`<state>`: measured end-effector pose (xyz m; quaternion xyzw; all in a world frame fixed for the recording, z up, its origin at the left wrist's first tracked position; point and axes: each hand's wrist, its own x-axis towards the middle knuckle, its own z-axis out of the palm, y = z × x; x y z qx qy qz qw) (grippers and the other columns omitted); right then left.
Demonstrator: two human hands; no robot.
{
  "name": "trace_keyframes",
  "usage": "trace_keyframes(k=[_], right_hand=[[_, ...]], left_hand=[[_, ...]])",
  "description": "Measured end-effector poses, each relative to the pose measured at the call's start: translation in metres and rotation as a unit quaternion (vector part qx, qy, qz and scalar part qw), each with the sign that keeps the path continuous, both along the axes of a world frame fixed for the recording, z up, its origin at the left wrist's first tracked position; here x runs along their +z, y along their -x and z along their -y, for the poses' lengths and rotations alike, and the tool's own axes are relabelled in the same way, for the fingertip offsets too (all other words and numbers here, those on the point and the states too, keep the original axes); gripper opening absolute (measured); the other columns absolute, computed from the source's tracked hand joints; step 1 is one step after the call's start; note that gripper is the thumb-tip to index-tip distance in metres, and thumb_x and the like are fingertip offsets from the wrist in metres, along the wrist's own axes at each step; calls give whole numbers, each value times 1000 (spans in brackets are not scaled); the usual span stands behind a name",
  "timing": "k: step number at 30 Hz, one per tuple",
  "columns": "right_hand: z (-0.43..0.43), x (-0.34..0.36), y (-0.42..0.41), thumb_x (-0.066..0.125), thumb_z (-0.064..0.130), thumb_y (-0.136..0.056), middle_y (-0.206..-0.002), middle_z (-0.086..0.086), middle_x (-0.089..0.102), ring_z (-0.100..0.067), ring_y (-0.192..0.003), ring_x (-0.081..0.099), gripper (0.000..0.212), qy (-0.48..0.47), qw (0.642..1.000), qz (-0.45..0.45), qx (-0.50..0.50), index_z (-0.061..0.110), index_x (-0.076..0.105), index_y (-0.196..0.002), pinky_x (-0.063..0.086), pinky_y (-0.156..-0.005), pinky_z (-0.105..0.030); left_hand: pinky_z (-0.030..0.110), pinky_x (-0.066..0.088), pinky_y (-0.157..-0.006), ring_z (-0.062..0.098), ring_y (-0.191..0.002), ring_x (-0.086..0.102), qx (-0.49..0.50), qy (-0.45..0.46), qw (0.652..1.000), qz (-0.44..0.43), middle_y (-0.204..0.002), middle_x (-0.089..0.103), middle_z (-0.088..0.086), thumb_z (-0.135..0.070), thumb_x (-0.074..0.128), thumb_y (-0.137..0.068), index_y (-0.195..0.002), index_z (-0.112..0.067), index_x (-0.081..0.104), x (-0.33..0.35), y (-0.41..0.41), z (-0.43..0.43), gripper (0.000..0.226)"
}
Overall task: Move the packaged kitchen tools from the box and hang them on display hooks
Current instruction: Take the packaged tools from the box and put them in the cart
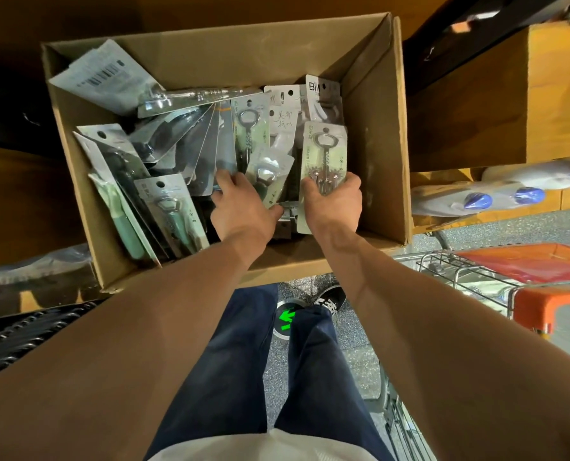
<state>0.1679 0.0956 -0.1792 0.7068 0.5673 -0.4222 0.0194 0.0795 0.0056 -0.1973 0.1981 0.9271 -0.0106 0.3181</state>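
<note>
Corkscrew pack (325,151) being gripped at lower end by right hand (332,201), fingers curled round it, centre right, inside box (373,128). Left hand (240,207) being held down among packs (267,176) at centre; grip cannot be told. Straight-up lift being advised, hang hole kept topmost.

Box (373,134) was plain brown; corkscrew card (339,154) pale green; trousers (230,377) dark blue; floor (526,224) speckled grey; stool (549,306), near right, orange.
</note>
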Motion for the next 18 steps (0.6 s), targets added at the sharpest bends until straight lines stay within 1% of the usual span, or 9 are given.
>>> trace_keyframes(k=[4,5,7,9,11,12,14,16,18], right_hand=[[2,19,-1,69,45,-92,-134,-6,54,-24,-113,59,68,1,1000,-7,7,12,41,-145,50,-93,-36],[2,27,-2,68,45,-92,-132,-5,55,-23,-110,58,67,0,1000,-16,8,11,42,-144,48,-92,-34],[1,45,-7,68,45,-93,-124,2,50,-16,-103,50,67,1,999,-41,5,12,41,-145,42,-89,-28],[3,68,-12,70,45,-94,-116,3,45,-11,-103,44,67,-4,997,-73,5,12,42,-146,35,-90,-24],[5,92,-21,72,45,-93,-117,5,51,-10,-108,51,63,-37,993,-112,1,13,46,-141,38,-94,-23],[4,103,-29,73,44,-92,-119,5,58,-13,-109,57,60,-65,989,-134,-13,14,49,-138,42,-95,-25],[2,126,-49,72,43,-92,-115,4,63,-14,-104,61,53,-106,981,-159,-41,15,52,-133,46,-93,-27],[-4,147,-80,72,41,-93,-116,4,63,-14,-104,61,52,-144,971,-177,-72,15,52,-133,46,-92,-27],[-9,167,-123,71,41,-93,-123,3,62,-15,-113,61,54,-174,958,-198,-112,13,51,-136,45,-95,-26]], left_hand=[[48,55,-92,35,-120,55,31,-60,997,20,-132,50,14,-69,65,-82,-135,-13,44,21,8,0,80],[47,55,-88,33,-116,57,28,-81,996,22,-130,52,14,-69,60,-85,-136,-13,45,31,11,-1,77],[40,50,-75,32,-106,58,4,-114,993,25,-132,48,15,-67,52,-89,-139,-12,43,54,14,-4,75],[37,46,-72,28,-100,57,6,-136,990,40,-133,45,14,-71,47,-90,-140,-11,43,78,13,-10,78],[36,51,-74,25,-98,61,51,-166,983,61,-125,55,11,-82,41,-79,-135,-14,50,103,9,-19,88],[35,51,-73,24,-94,64,71,-185,978,67,-116,61,8,-82,41,-77,-128,-17,55,118,3,-25,84],[32,42,-73,23,-89,62,87,-222,969,70,-102,65,1,-73,47,-85,-116,-21,62,146,-13,-40,63],[32,39,-76,23,-91,57,73,-255,962,67,-103,63,-1,-64,54,-91,-117,-22,63,176,-40,-59,51],[34,41,-75,25,-93,60,37,-288,955,61,-106,64,1,-64,56,-90,-117,-22,61,200,-80,-81,50]])
